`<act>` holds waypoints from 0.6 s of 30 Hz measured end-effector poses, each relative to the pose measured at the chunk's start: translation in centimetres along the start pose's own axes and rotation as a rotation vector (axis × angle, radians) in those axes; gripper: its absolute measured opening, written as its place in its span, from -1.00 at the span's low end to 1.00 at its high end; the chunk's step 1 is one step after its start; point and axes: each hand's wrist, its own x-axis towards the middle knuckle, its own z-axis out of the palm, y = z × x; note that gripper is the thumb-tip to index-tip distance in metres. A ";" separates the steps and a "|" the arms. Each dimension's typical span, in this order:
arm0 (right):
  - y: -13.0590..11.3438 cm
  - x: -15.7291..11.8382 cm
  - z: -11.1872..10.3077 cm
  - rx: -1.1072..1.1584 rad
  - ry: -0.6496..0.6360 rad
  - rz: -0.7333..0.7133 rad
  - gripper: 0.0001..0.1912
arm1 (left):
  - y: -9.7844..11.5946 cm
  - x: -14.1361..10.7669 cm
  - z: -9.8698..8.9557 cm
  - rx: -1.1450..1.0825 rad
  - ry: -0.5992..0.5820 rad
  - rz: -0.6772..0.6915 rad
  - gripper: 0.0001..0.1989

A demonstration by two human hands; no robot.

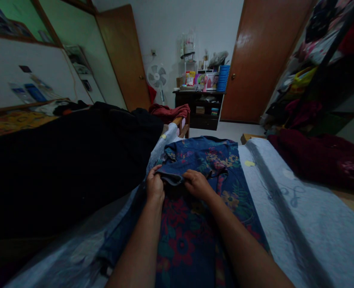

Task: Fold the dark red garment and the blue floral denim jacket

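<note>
A dark blue garment with red and yellow flowers (181,244) lies spread on the bed in front of me. My left hand (155,184) grips one end of a folded edge of it, with the thumb on top. At the other end of that edge, my right hand (196,183) is closed on the cloth, knuckles up. Between the two hands the edge is lifted and gapes slightly, like a sleeve or hem opening; which one I cannot tell. The fingertips of both hands are partly hidden by the fabric.
A large black cloth (75,168) is heaped on the left. Pale bedding (323,232) with a grey stripe extends right, beside a maroon garment (323,156). Beyond the bed stand a white fan (158,76), a dark cabinet (195,102) and a wooden door (255,72). Clothes hang at far right.
</note>
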 end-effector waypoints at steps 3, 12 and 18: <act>0.3 0.1 0.0 0.098 -0.009 -0.007 -0.84 | 0.1 -0.1 0.1 -0.084 -0.010 -0.007 -0.63; -0.7 0.0 0.6 0.054 0.205 -0.026 -0.70 | 0.5 -0.3 0.4 -0.239 -0.001 -0.041 -0.74; -1.5 -0.2 0.9 -0.084 0.401 -0.099 -0.70 | 0.6 -0.4 0.6 -0.281 0.014 -0.025 -0.77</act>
